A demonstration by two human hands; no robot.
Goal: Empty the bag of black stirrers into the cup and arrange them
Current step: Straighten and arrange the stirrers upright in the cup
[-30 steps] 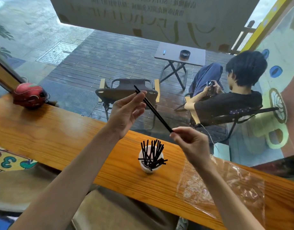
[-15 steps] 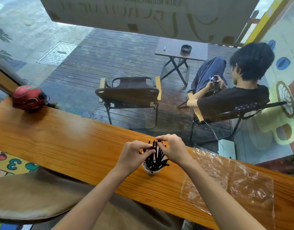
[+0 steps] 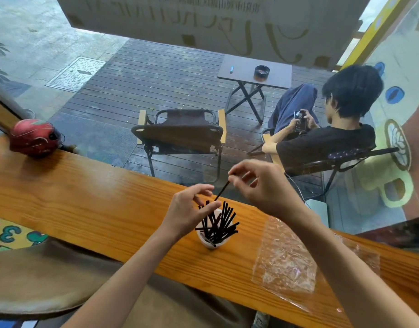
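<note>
Right hand (image 3: 263,185) pinching one black stirrer (image 3: 221,191) above the white cup (image 3: 212,243); left hand (image 3: 188,213), fingers loosely spread, steadying the bundle by the counter's far edge. Best lowered upright into a gap.

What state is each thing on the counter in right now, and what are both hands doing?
plastic bag: empty, lying flat on the counter.
white cup: upright, holding a loose bunch of black stirrers, several leaning or crossed.
single stirrer: lifted above the cup, tilted.
right hand: pinches the single stirrer's upper end.
left hand: fingers curved beside the bunch's tops; contact unclear.
red helmet: resting on the counter's far left.
</note>
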